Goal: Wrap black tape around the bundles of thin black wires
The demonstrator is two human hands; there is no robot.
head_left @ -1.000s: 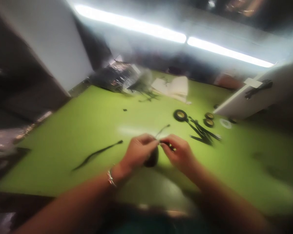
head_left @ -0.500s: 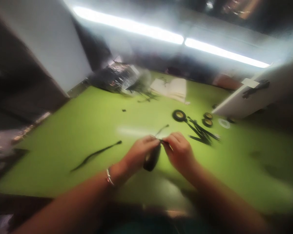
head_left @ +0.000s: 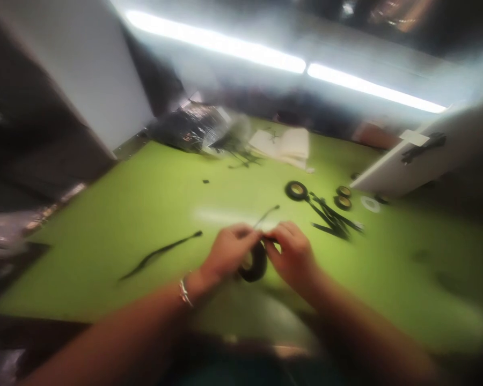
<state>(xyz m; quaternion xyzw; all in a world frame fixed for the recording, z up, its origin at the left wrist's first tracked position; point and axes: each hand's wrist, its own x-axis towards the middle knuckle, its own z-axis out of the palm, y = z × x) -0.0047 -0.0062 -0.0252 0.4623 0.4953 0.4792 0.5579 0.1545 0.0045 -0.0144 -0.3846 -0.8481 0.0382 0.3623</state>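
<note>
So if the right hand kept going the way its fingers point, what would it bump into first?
Probably the left hand: the right hand points leftward at it, fingertips nearly meeting above the black round tape roll. Blur hides whether they touch.

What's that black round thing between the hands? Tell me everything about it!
It is a roll of black tape, ring-shaped with a paler hole in the middle. It stands tilted on edge just above the green table, half hidden. The left hand and right hand pinch together right over it. The picture is blurry, so finer details are lost.

Green table (head_left: 116, 214), spare tape rolls (head_left: 297, 190), black strip (head_left: 161, 252)
</note>
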